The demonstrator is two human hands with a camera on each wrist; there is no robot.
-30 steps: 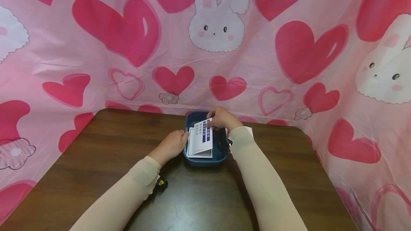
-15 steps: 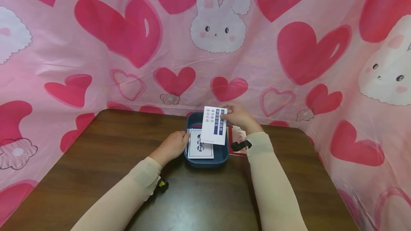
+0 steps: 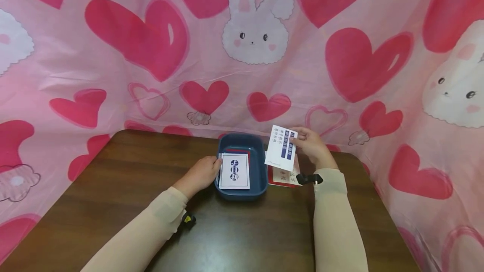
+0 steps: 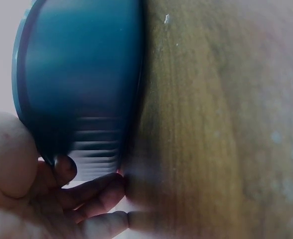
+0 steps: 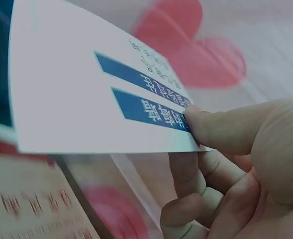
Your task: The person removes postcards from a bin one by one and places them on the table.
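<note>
My right hand (image 3: pixel 311 145) pinches a white card (image 3: pixel 279 150) with blue bands and printed characters by its edge, thumb on the printed face in the right wrist view. The card is held up to the right of a dark blue plastic bin (image 3: pixel 258 184), over other cards on the table. My left hand (image 3: pixel 203 172) grips the bin's left rim; the left wrist view shows the thumb over the rim and fingers (image 4: pixel 99 196) curled against the ribbed outer wall. Inside the bin, a white card (image 3: pixel 242 173) with a blue round design lies on top of a red-edged one (image 3: pixel 245 153).
Right of the bin, cards with a red border (image 3: pixel 281 176) lie on the brown wooden table (image 3: pixel 227 234), partly covered by the held card. A pink cloth (image 3: pixel 211 66) with hearts and rabbits hangs behind and at both sides of the table.
My right hand has lifted the blue-banded card out of the bin and carried it right, above the cards beside it. The round-design card below is now uncovered. My left hand stays at the rim.
</note>
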